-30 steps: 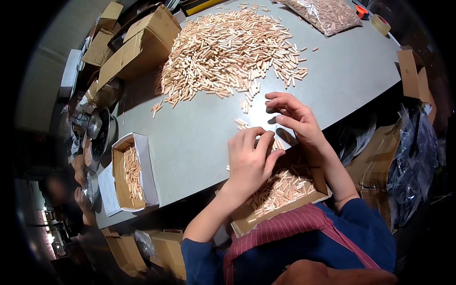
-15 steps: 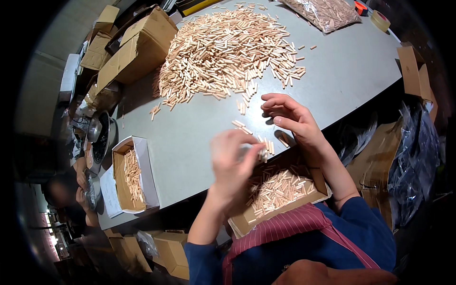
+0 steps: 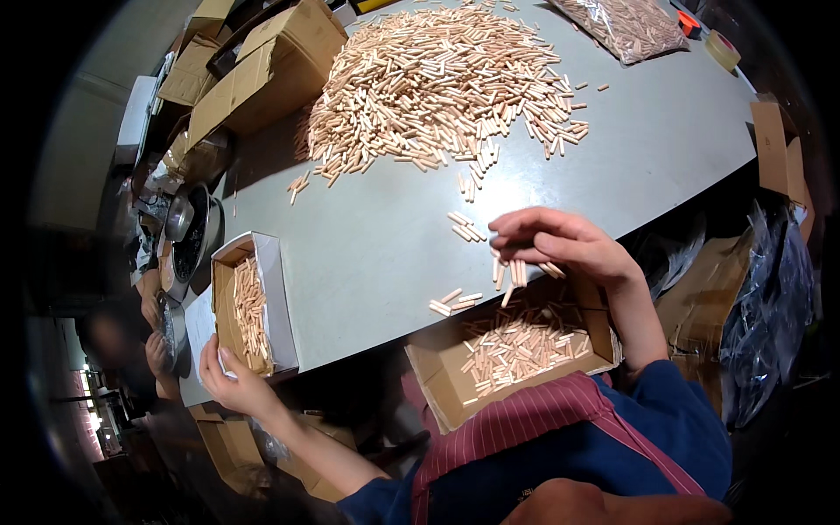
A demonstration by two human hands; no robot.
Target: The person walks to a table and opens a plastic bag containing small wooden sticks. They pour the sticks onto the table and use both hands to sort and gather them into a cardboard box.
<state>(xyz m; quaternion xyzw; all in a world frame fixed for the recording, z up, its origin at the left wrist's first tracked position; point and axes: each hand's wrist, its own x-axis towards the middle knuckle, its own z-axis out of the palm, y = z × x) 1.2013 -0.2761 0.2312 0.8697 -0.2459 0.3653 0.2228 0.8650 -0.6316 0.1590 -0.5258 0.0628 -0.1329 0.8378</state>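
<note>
My left hand is at the near end of a small white cardboard box partly filled with short wooden dowels. Its fingers are spread and nothing shows in them. By the table's near edge my right hand hovers low over a few loose dowels, fingers loosely curved and apart from the thumb. Under it, against my apron, an open cardboard box holds many dowels. Two small groups of dowels, one nearer and one farther, lie on the tabletop.
A big heap of dowels covers the far middle of the grey table. Behind it are a clear bag of dowels and a tape roll. Cartons stand far left. Another person's hands are beside bowls at left.
My left hand has moved left from the near table edge to the white box. A small group of dowels now shows where it was. My right hand has come lower over the loose dowels.
</note>
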